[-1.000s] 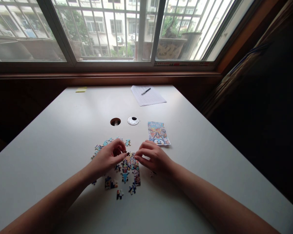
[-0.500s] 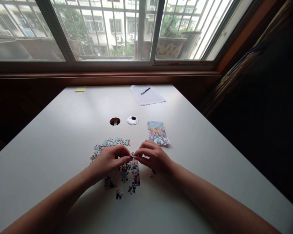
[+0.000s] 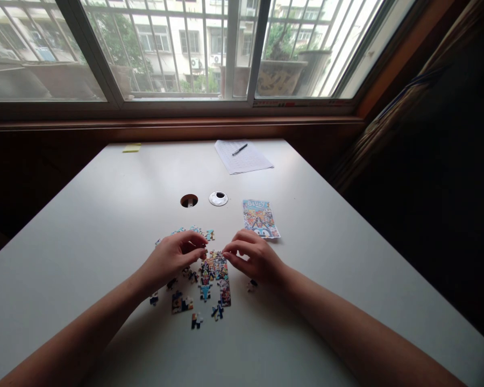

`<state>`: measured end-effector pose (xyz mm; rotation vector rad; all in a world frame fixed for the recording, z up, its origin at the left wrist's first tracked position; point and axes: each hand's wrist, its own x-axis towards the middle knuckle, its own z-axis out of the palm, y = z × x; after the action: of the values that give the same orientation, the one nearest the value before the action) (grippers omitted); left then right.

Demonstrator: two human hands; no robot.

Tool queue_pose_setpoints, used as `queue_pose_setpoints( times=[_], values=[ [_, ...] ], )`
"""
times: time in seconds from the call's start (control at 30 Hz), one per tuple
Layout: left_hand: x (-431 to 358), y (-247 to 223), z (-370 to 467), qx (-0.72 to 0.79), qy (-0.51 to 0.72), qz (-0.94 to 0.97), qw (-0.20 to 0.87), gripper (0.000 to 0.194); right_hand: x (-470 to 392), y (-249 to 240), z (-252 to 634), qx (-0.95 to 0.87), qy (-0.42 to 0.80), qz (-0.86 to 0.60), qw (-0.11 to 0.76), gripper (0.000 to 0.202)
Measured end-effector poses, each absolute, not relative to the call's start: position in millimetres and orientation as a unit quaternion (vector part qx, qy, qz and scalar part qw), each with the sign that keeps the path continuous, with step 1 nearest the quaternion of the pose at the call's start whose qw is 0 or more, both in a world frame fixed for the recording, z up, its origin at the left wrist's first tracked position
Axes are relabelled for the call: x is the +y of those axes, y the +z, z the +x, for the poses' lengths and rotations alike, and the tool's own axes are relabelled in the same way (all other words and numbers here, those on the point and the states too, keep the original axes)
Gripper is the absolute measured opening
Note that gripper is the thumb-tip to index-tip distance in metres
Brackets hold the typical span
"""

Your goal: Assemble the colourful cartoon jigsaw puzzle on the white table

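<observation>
A partly joined jigsaw puzzle (image 3: 215,266) lies on the white table, with small, colourful printed pieces. My left hand (image 3: 181,250) is over its left side, thumb and fingers closed around what looks like a small puzzle piece (image 3: 205,251), mostly hidden. At the puzzle's upper right edge is my right hand (image 3: 254,255), its thumb and index fingertip close together; whether anything is between them cannot be seen. Loose puzzle pieces (image 3: 197,321) lie below the joined part, and more pieces (image 3: 210,235) are spread behind my left hand, which covers some of them.
A printed picture card (image 3: 261,217) lies beyond my right hand. Farther back are a round metal cover (image 3: 218,199), a cable hole (image 3: 189,201), paper sheets (image 3: 246,161) with a pen (image 3: 239,149), and yellow sticky notes (image 3: 132,148). One loose piece (image 3: 251,286) sits beneath my right wrist.
My hands have drawn apart: the left has moved left and slightly up from the joined puzzle, uncovering more of it. My right hand has barely moved.
</observation>
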<state>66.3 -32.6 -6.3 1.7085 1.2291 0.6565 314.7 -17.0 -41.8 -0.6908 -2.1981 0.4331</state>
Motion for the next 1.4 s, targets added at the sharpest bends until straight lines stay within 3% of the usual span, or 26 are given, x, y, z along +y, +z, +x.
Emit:
queue_pose_setpoints(
  times=[0.27,1.4],
  values=[
    [-30.0,-5.8,62.3,0.548,0.236,0.704,0.385,0.018,-17.2,-42.6,315.0,-0.872,0.168,-0.264,0.376,0.012],
    [-30.1,-12.0,65.1,0.544,0.228,0.736,0.332,0.015,-16.8,-40.0,313.7,-0.898,0.146,-0.261,0.322,0.013]
  ],
)
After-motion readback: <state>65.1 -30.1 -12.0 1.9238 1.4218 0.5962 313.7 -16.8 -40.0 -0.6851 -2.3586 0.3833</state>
